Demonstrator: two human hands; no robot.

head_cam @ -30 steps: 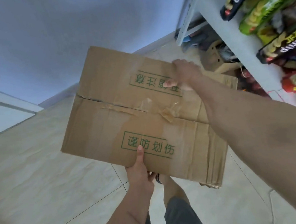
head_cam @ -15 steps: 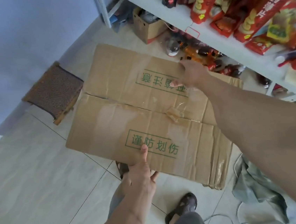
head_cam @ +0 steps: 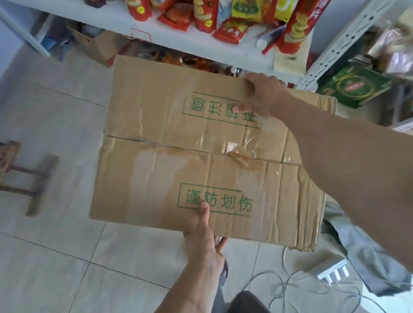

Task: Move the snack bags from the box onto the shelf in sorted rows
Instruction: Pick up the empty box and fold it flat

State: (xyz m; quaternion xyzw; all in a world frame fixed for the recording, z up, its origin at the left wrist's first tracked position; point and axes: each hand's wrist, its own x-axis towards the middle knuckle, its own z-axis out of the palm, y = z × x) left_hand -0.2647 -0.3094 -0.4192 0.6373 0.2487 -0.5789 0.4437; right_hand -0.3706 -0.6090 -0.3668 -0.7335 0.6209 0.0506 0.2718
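Box (head_cam: 200,157) carried flat and taped closed above the floor, just short of the shelf (head_cam: 175,36). Left hand (head_cam: 202,235) pinching the near edge, thumb on top, fingers beneath. Right hand (head_cam: 261,94) gripping the far edge, thumb on top, fingers curled over the rim. Bags (head_cam: 210,5) already on the shelf beyond those fingers, loosely heaped. Probably still early: nothing unpacked. Contents hidden; undersides of both hands unseen.

Left fingers (head_cam: 219,244) under box (head_cam: 200,157)

Place: small shop or stockroom
Evidence: white metal shelf (head_cam: 182,35) at 12 o'clock, crammed with snack bags (head_cam: 245,4); tiled floor (head_cam: 59,273)
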